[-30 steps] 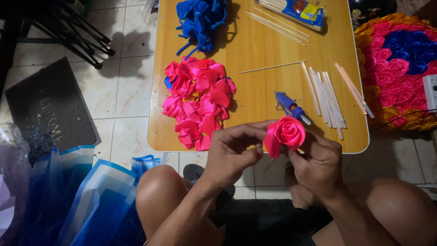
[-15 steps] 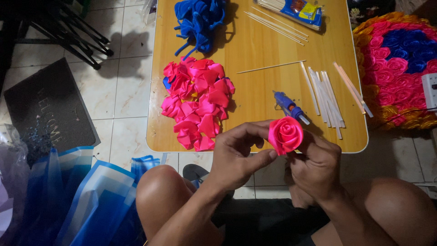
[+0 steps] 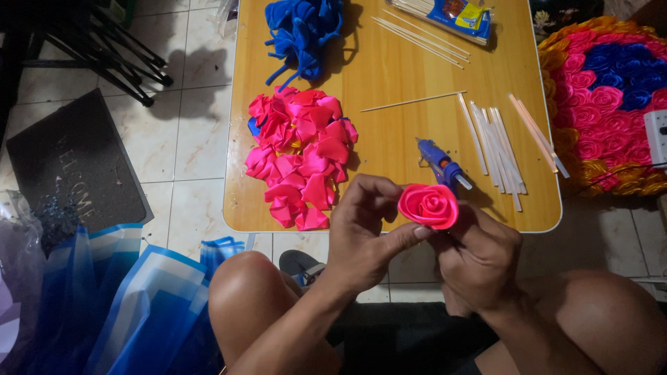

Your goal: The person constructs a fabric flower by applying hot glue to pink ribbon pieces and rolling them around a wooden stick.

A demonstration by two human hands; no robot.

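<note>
Over the table's (image 3: 389, 83) near edge, I see my left hand (image 3: 361, 236) and right hand (image 3: 479, 257) both pinching 1 pink ribbon rose (image 3: 429, 205), beside the blue glue gun (image 3: 439, 164).

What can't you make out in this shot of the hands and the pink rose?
Head view only:
- Underside of the pink rose: hidden by the left hand and right hand, so any stem is unseen.
- Glue gun: handle partly covered by the rose and left hand.
- Flower arrangement: cut off by the right edge.
- Blue packet and blue petals: cut off by the top edge.
</note>
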